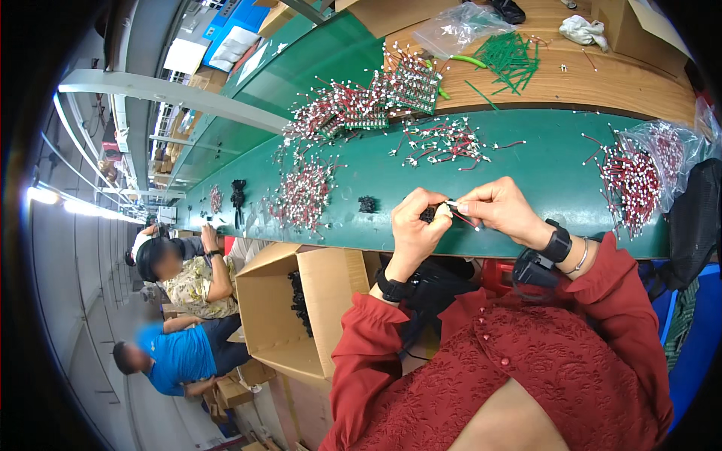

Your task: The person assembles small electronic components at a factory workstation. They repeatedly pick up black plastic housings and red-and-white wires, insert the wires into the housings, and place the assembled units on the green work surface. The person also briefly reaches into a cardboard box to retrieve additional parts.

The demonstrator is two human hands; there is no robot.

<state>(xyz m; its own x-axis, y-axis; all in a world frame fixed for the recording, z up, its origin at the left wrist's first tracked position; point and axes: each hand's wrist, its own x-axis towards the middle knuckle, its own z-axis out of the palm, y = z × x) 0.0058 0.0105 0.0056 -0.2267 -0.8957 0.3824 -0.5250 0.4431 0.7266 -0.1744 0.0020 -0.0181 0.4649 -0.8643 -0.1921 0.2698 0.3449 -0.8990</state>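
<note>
Over the near edge of the green bench, my left hand (418,227) and my right hand (502,212) meet fingertip to fingertip. My left fingers pinch a small black part (428,215), mostly hidden by the fingers. Between thumb and forefinger, my right hand grips a short red wire lead (469,221) with white connector ends, one end touching the left fingertips. Whether the lead is joined to the black part cannot be made out. Beyond the hands lies a loose spread of similar leads (449,143). A small pile of black parts (367,204) sits left of my left hand.
Heaps of red-and-white leads (304,194) lie at left and in a plastic bag (669,154) at right. Green circuit boards (410,86) are stacked behind. Green strips (508,62) lie on a wooden board. An open cardboard box (331,301) stands below the bench; co-workers (188,353) are at far left.
</note>
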